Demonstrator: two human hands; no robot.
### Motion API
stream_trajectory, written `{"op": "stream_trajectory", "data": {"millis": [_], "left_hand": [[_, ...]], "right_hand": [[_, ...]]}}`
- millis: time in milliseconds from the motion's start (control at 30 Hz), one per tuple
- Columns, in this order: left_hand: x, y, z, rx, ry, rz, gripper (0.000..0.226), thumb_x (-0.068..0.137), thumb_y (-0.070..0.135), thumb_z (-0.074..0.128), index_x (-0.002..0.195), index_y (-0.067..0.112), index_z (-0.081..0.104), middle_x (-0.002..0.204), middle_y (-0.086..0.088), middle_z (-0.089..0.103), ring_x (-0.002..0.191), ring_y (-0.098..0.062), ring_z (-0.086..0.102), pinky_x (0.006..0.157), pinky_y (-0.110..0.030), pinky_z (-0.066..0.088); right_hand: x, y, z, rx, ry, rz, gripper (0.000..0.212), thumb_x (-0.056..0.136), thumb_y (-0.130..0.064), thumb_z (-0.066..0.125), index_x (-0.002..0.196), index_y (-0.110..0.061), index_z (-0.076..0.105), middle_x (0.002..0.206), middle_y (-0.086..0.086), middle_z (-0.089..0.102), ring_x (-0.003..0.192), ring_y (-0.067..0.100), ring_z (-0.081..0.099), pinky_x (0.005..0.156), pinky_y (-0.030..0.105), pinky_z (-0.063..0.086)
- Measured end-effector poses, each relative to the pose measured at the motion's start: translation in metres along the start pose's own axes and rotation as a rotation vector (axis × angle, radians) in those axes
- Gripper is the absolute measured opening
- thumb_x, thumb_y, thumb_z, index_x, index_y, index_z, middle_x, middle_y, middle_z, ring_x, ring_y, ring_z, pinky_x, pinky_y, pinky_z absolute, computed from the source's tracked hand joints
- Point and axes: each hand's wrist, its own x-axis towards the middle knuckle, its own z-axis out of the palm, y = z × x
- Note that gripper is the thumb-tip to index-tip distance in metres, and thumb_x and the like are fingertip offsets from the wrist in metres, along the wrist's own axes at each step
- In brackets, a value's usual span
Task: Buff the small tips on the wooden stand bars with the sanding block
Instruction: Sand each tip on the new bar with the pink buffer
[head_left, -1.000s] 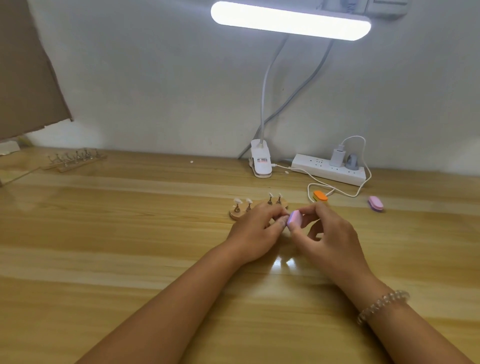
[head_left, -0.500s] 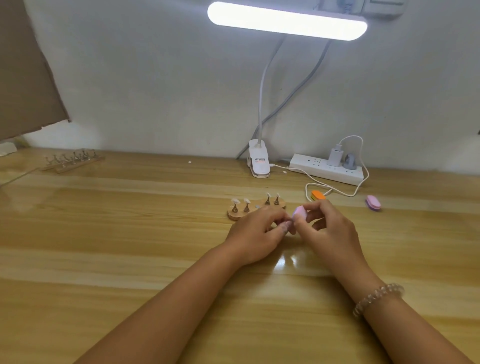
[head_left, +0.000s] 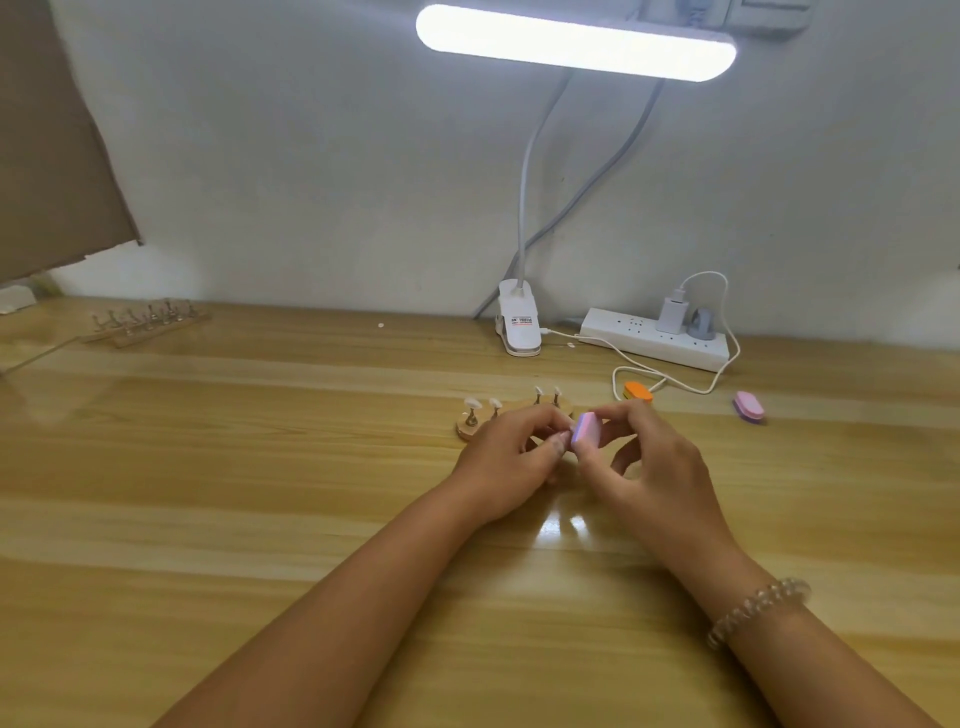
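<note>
Where the two hands meet, mid-bench and toward the back edge, much is covered. Right hand (head_left: 649, 467): thumb and forefinger clamped on the block (head_left: 584, 428), which is small, oblong and round-cornered, with a pink face and a lilac side band. It is held on edge, off the bench (head_left: 208, 493). Its lower end is hidden behind the fingers (head_left: 597, 457).

Left hand (head_left: 511, 457): fingers curled and bunched over the middle of the stand (head_left: 467, 428), their ends touching or just beside the block. Cannot tell whether they pinch a tip or the bar, or only rest there.

Stand: pale wood, flat, with a rounded end showing at the left; the right end barely shows past the knuckles. Four tips (head_left: 471, 401) are visible, two left and two behind the hand. They are whitish ovals on short metal posts, too small to read their surface. Any tip under the hands is not visible.

Bench: glossy yellow wood grain, with lamp glare in front of the hands.

Back left corner: a second stand (head_left: 150, 319) with a row of metal posts, blurred. Brown cardboard (head_left: 52, 156) leans above it, cut by the frame.

Back edge, right of centre: a white lamp clip (head_left: 519, 325) whose label is illegible, with a gooseneck up to a glowing lamp bar (head_left: 574, 41). Beside it lies a white power strip (head_left: 654, 338) with two plugs and a looping cable.

Nearer, right of the hands: an orange block (head_left: 638, 391), partly behind the right forefinger. A pink block (head_left: 748, 405) lies further right, well apart.

Clear bead bracelet (head_left: 758, 608) on the right wrist. Both forearms are cut off at the bottom edge.
</note>
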Motion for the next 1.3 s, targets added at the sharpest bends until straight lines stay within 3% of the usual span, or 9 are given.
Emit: {"op": "stream_trajectory", "data": {"millis": [100,267,400,533,700,833,1000,1167,1300], "left_hand": [[0.0,-0.002,0.001,-0.01,0.007,-0.005,0.016,0.096,0.008,0.059,0.095,0.019,0.07,0.087,0.009,0.067,0.057,-0.011,0.059,0.07,-0.031,0.05],[0.0,-0.004,0.0,-0.026,0.019,-0.01,0.016,0.094,0.016,0.066,0.089,0.031,0.072,0.082,0.013,0.069,0.057,-0.008,0.059,0.068,-0.038,0.054],[0.0,-0.003,0.002,-0.025,0.036,-0.019,0.009,0.091,0.018,0.07,0.089,0.026,0.073,0.088,0.003,0.072,0.059,-0.012,0.059,0.066,-0.041,0.054],[0.0,-0.003,0.0,-0.023,0.061,-0.034,0.017,0.09,0.017,0.071,0.082,0.033,0.07,0.072,0.016,0.065,0.056,-0.005,0.053,0.058,-0.028,0.045],[-0.001,-0.002,0.002,-0.001,0.045,-0.037,0.014,0.09,0.018,0.072,0.082,0.029,0.069,0.057,0.022,0.06,0.051,-0.004,0.049,0.054,-0.026,0.043],[0.0,-0.003,0.0,-0.018,0.048,-0.03,0.02,0.09,0.011,0.068,0.085,0.031,0.07,0.075,0.012,0.067,0.053,-0.005,0.051,0.054,-0.027,0.045],[0.001,-0.005,0.002,0.003,0.024,0.003,0.011,0.093,0.018,0.068,0.091,0.028,0.073,0.082,0.012,0.07,0.055,-0.006,0.056,0.061,-0.028,0.047],[0.002,-0.005,0.0,-0.015,0.019,0.011,0.021,0.095,0.012,0.061,0.094,0.031,0.07,0.088,0.01,0.07,0.056,-0.01,0.061,0.069,-0.039,0.055],[0.001,-0.004,0.002,-0.022,0.018,0.009,0.014,0.099,0.017,0.058,0.097,0.019,0.072,0.092,0.01,0.072,0.064,-0.02,0.066,0.073,-0.045,0.056]], "right_hand": [[0.005,0.003,-0.002,-0.019,0.006,0.066,0.013,0.086,-0.038,0.068,0.096,-0.031,0.063,0.084,-0.016,0.067,0.065,0.007,0.061,0.069,0.033,0.049],[-0.001,0.003,-0.002,-0.026,-0.036,-0.016,0.019,0.081,-0.046,0.067,0.093,-0.032,0.064,0.081,-0.018,0.066,0.066,0.007,0.061,0.064,0.029,0.048],[0.007,0.008,-0.005,-0.013,-0.039,0.111,0.023,0.081,-0.054,0.062,0.085,-0.032,0.066,0.079,-0.017,0.068,0.075,0.006,0.063,0.067,0.031,0.046],[0.0,0.002,-0.003,-0.003,-0.046,0.022,0.025,0.075,-0.054,0.068,0.084,-0.032,0.062,0.079,-0.02,0.067,0.066,0.005,0.061,0.065,0.03,0.048],[0.006,0.004,-0.005,-0.002,-0.049,0.121,0.027,0.079,-0.053,0.064,0.088,-0.027,0.064,0.082,-0.015,0.068,0.073,0.008,0.063,0.072,0.035,0.051],[-0.001,-0.002,-0.003,-0.042,-0.058,-0.027,0.026,0.076,-0.049,0.069,0.091,-0.029,0.062,0.084,-0.017,0.066,0.068,0.005,0.061,0.066,0.032,0.05],[0.006,0.005,-0.005,-0.015,-0.054,0.109,0.024,0.08,-0.052,0.062,0.089,-0.03,0.064,0.082,-0.017,0.068,0.074,0.007,0.063,0.071,0.033,0.049],[-0.002,-0.001,-0.002,-0.037,-0.053,-0.032,0.024,0.079,-0.048,0.065,0.093,-0.03,0.064,0.085,-0.019,0.067,0.066,0.005,0.061,0.065,0.028,0.048],[0.008,0.005,-0.005,-0.02,-0.011,0.126,0.022,0.082,-0.046,0.064,0.096,-0.029,0.065,0.085,-0.018,0.068,0.066,0.005,0.06,0.069,0.031,0.047]]}}
